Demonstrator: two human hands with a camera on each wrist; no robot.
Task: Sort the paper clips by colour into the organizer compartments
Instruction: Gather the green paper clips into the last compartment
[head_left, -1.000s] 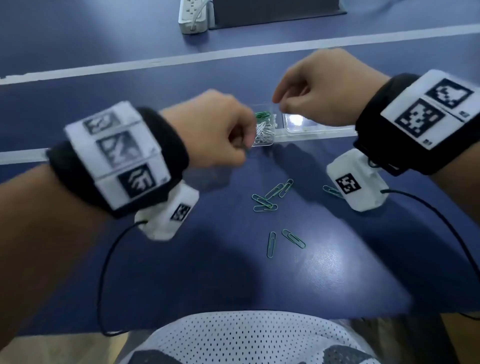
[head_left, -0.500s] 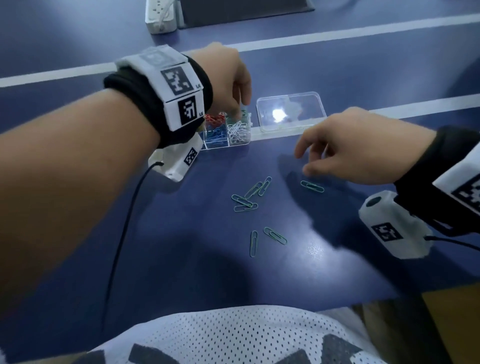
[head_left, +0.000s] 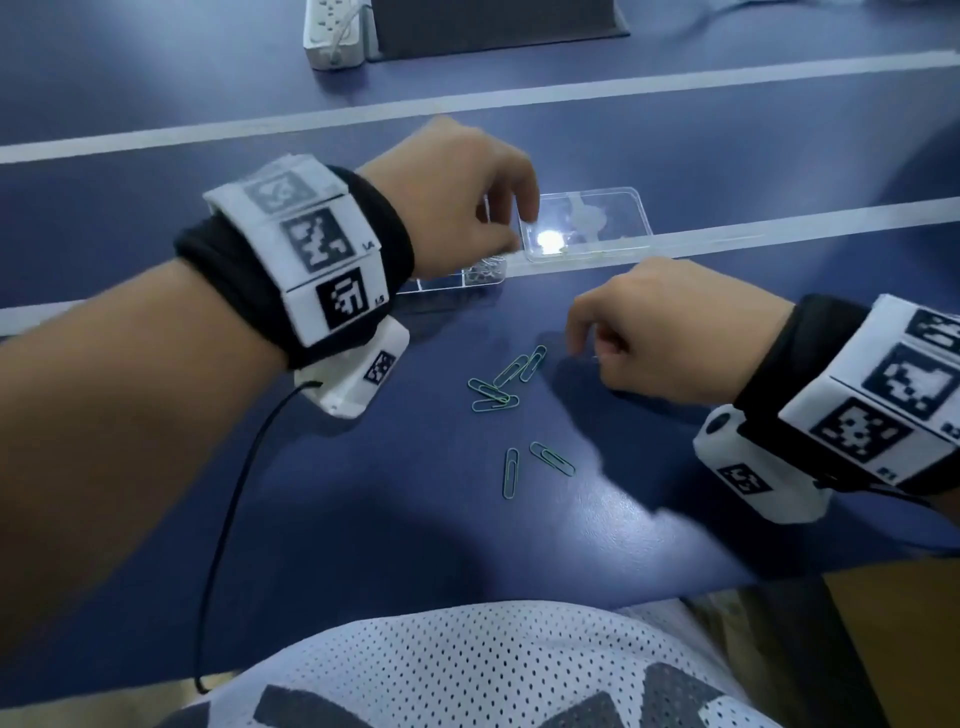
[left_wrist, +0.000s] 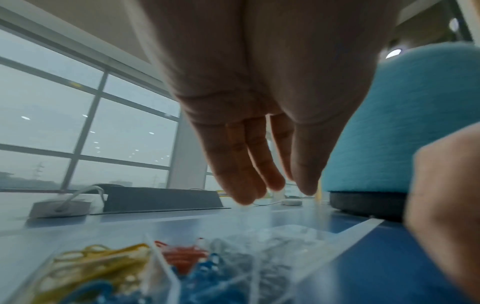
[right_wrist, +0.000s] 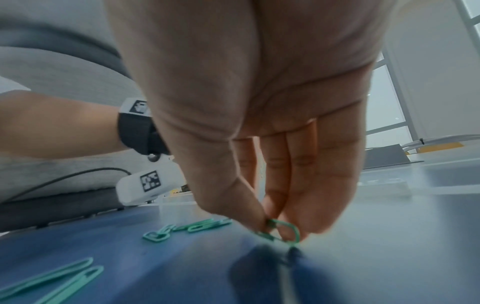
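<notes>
The clear organizer (head_left: 483, 274) lies mid-table, mostly hidden under my left hand (head_left: 511, 228). In the left wrist view its compartments (left_wrist: 166, 265) hold yellow, red, blue and white clips. My left hand (left_wrist: 275, 191) hovers over them with fingers straight and holds nothing. My right hand (head_left: 587, 348) is low over the table, right of the loose clips. Its thumb and fingers pinch one green clip (right_wrist: 284, 233) just above the surface. Several green clips (head_left: 496, 387) lie in a cluster, and two more (head_left: 535, 462) lie nearer me.
The organizer's clear lid (head_left: 587, 223) lies open to its right. A white power strip (head_left: 332, 36) and a dark panel (head_left: 493, 26) stand at the back. White stripes cross the blue table (head_left: 363, 519), whose front edge is close to my body.
My right hand came down from the organizer to the table and closed its fingers on a green clip. My left hand opened and stays over the organizer.
</notes>
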